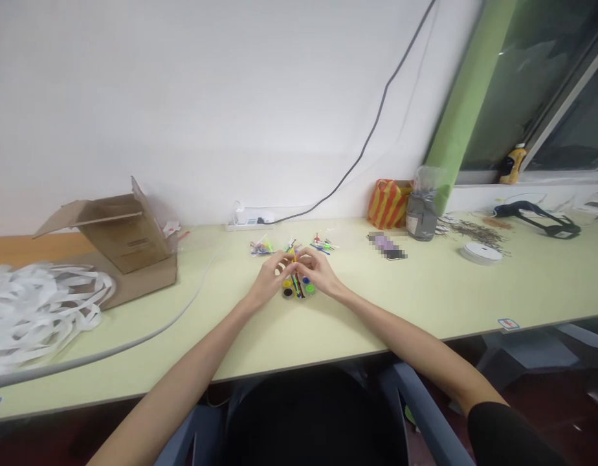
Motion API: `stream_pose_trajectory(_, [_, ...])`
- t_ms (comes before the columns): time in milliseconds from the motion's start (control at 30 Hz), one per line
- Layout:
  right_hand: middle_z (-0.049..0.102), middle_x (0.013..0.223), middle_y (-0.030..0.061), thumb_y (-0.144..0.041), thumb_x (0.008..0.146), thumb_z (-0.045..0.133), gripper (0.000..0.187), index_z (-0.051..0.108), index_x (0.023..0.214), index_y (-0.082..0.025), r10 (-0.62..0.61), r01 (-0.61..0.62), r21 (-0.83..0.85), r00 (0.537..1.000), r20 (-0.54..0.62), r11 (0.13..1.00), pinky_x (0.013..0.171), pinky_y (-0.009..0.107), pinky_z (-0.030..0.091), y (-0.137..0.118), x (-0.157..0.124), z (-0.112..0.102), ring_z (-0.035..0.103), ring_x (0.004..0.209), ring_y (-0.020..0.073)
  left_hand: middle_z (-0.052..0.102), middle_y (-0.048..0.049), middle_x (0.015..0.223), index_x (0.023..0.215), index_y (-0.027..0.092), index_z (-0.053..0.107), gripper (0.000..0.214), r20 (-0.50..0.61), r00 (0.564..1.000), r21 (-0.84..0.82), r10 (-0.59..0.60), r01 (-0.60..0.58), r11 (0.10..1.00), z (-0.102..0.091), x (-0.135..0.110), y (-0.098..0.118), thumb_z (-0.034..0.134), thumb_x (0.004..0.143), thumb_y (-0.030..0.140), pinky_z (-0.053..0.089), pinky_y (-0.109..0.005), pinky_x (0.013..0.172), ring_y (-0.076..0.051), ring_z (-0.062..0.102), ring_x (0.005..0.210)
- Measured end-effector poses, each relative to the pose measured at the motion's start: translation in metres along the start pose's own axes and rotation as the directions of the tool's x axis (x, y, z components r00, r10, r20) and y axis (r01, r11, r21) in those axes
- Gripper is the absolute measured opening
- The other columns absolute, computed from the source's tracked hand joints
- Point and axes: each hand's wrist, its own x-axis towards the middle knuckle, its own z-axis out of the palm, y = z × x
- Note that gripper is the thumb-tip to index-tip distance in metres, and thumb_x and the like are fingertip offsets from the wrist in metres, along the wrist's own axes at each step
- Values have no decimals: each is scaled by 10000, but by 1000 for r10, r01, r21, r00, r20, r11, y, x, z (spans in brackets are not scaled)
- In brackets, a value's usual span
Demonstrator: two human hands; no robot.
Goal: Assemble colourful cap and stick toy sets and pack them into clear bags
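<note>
My left hand (270,277) and my right hand (320,270) meet over the middle of the table, thumbs and fingertips pinched together. Between them is a thin yellow piece (294,257), too small to identify. Just below lies a bunch of thin coloured sticks (298,286). Small round pieces flank it: a yellow one (286,283) and a black one (288,293) on the left, a blue one (306,281) and a green one (309,290) on the right. Behind my hands are two heaps of small colourful parts, a left heap (261,247) and a right heap (323,244).
On the left stand an open cardboard box (124,236) and a pile of white ribbon (41,310); a grey hose (148,336) crosses the table (260,343). A power strip (250,220) lies by the wall. To the right are a striped bag (389,204), a phone (386,246) and a white roll (481,253).
</note>
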Motion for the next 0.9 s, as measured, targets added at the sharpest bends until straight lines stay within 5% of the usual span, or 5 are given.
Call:
stream_pose_trajectory(167, [665,754,-4,-526,889,625,325,501,949,-232,-5,4,-24,999,-47,1000,624,274,476,-8,3,-10,644,683,175,652,-63,1019,1142,207,606,319,-9,999,93,53,-52,994,1,-1,2,572,952,461,480,-309,742,-185,609,868])
stream_pose_trajectory(500, [621,807,-4,-557,879,645,366,481,922,-234,44,-53,87,994,103,995,631,253,430,-11,0,-6,594,732,161,608,-21,870,1116,206,567,243,58,996,169,69,-78,982,3,-6,12,479,1005,403,423,-290,715,-167,553,756])
stream_pose_trajectory(667, [364,570,-80,-520,865,670,344,463,867,-245,107,-153,303,981,162,941,574,262,394,-13,2,-10,372,514,122,617,-50,864,996,201,533,240,143,985,235,92,-124,964,3,-10,14,344,1031,345,416,-325,769,-198,567,767])
stream_pose_trajectory(767, [255,554,-93,-509,852,676,338,451,870,-256,114,-146,350,987,111,925,548,257,378,-13,2,-16,294,494,122,587,-46,823,975,205,528,223,117,987,332,111,-144,932,4,-11,9,354,1020,339,402,-331,766,-207,551,753])
stream_pose_trajectory(900, [314,561,-93,-527,814,715,362,509,907,-244,111,-109,224,994,4,968,493,229,310,-12,1,-18,283,483,101,558,1,777,1151,213,459,240,48,998,321,36,-50,946,7,-10,2,432,1000,398,395,-302,697,-194,556,702])
